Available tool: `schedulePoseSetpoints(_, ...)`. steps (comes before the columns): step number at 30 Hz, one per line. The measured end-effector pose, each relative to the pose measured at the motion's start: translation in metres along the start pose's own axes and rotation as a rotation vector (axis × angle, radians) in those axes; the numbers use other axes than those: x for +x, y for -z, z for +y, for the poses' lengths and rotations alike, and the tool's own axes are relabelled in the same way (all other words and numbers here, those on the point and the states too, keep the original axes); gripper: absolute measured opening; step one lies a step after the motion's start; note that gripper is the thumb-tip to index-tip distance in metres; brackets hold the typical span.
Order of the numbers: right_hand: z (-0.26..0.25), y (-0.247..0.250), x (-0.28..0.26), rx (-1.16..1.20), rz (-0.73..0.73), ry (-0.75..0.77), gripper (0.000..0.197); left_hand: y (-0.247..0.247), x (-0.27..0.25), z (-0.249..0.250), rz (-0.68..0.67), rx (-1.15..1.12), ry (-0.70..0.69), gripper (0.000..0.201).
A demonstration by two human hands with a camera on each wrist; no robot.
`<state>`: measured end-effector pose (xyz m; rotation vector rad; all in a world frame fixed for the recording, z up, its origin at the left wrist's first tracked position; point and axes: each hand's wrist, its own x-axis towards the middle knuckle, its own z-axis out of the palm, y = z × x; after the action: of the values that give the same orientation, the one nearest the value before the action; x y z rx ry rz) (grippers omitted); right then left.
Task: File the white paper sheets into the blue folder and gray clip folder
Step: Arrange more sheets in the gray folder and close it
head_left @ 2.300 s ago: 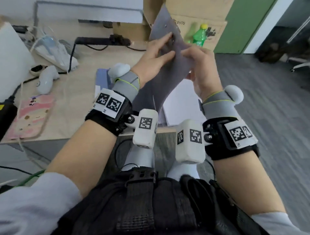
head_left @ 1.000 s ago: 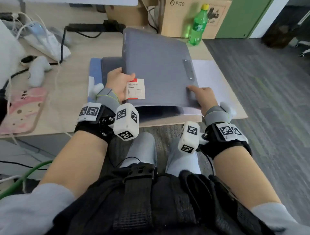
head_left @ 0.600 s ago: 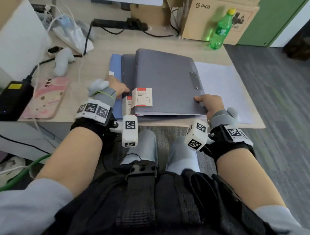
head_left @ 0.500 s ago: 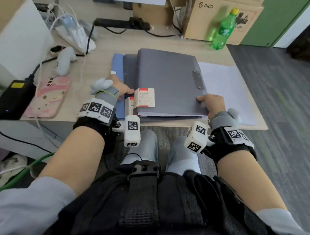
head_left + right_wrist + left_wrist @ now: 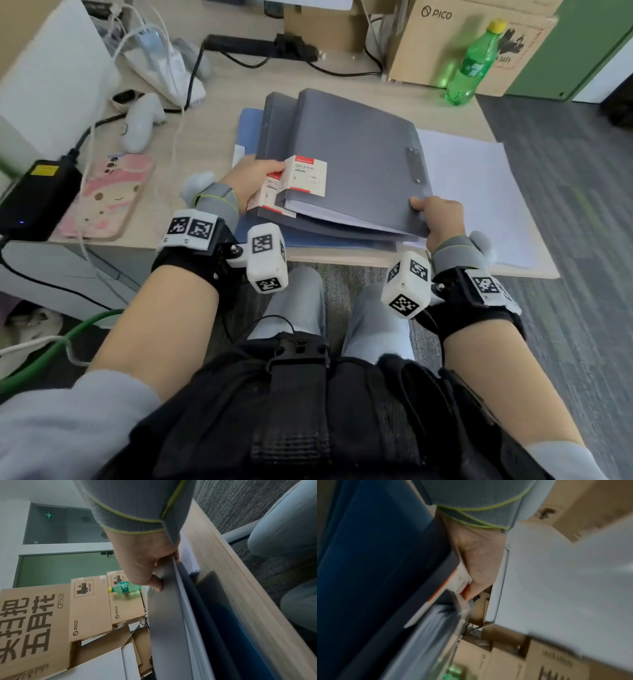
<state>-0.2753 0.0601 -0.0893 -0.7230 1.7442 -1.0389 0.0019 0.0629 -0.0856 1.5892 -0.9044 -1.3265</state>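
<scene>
Two gray clip folders lie stacked on a blue folder (image 5: pixel 247 127) at the desk's front. The top gray folder (image 5: pixel 352 154) has white sheets (image 5: pixel 329 215) inside and its near edge is raised. My left hand (image 5: pixel 263 176) grips the stack's left edge by the red-and-white labels (image 5: pixel 306 180), thumb on top; the left wrist view shows that left hand (image 5: pixel 476 563) blurred. My right hand (image 5: pixel 426 214) pinches the top folder's near right corner. In the right wrist view my right hand (image 5: pixel 145 566) has its thumb on the gray cover (image 5: pixel 164 615), above the blue folder (image 5: pixel 240 631). Loose white paper sheets (image 5: pixel 479 192) lie to the right.
A green bottle (image 5: pixel 474 65) and cardboard boxes (image 5: pixel 445 44) stand at the back right. A pink phone (image 5: pixel 106 195), black adapter (image 5: pixel 37 195), white controller (image 5: pixel 140 121) and cables lie on the left. The desk's front edge (image 5: pixel 342 257) is just above my knees.
The gray folder came down from upright to flat on the stack. Since half a second ago its near edge has lifted, my left thumb has moved onto the labelled edge, and my right hand now pinches the corner.
</scene>
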Motion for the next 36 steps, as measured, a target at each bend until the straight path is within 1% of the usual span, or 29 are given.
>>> schedulePoseSetpoints(2, 0.004, -0.003, 0.004, 0.013, -0.005, 0.001, 0.006, 0.007, -0.002, -0.003, 0.005, -0.082, -0.071, 0.01)
schedulePoseSetpoints(4, 0.006, -0.004, 0.004, 0.021, -0.046, 0.009, 0.035, 0.014, -0.001, -0.004, 0.038, -0.122, -0.13, 0.011)
schedulePoseSetpoints(5, 0.007, -0.005, 0.004, 0.017, -0.064, 0.02, 0.039, 0.017, -0.002, -0.002, 0.051, -0.132, -0.159, 0.011)
schedulePoseSetpoints(6, 0.007, -0.006, 0.005, 0.013, -0.064, 0.018, 0.039, 0.019, -0.001, 0.0, 0.062, -0.142, -0.182, 0.011)
schedulePoseSetpoints(9, 0.005, -0.009, 0.005, 0.074, -0.084, 0.011, 0.034, 0.026, -0.005, 0.006, 0.122, -0.187, -0.256, 0.017)
schedulePoseSetpoints(12, 0.001, -0.011, 0.007, 0.177, -0.117, 0.049, 0.033, 0.032, -0.01, 0.015, 0.172, -0.261, -0.334, 0.022)
schedulePoseSetpoints(16, -0.004, -0.015, 0.006, 0.275, -0.164, 0.069, 0.025, 0.032, -0.023, 0.044, 0.306, -0.344, -0.474, 0.027)
schedulePoseSetpoints(20, -0.001, -0.023, 0.005, 0.325, -0.197, 0.046, 0.01, 0.041, -0.034, 0.072, 0.444, -0.427, -0.638, 0.041)
schedulePoseSetpoints(22, 0.003, -0.026, 0.005, 0.311, -0.213, 0.028, 0.01, 0.043, -0.036, 0.081, 0.488, -0.453, -0.701, 0.045)
schedulePoseSetpoints(26, 0.006, -0.032, 0.007, 0.248, -0.203, 0.011, 0.01, 0.042, -0.038, 0.088, 0.551, -0.455, -0.752, 0.05)
schedulePoseSetpoints(29, 0.008, -0.031, 0.011, 0.227, -0.194, 0.011, 0.009, 0.039, -0.035, 0.089, 0.577, -0.42, -0.776, 0.058)
schedulePoseSetpoints(33, 0.004, -0.032, 0.008, 0.235, -0.193, 0.009, 0.019, 0.045, -0.033, 0.096, 0.658, -0.35, -0.812, 0.06)
schedulePoseSetpoints(36, 0.0, -0.038, 0.006, 0.153, -0.217, 0.03, 0.023, 0.049, -0.03, 0.104, 0.704, -0.36, -0.799, 0.071)
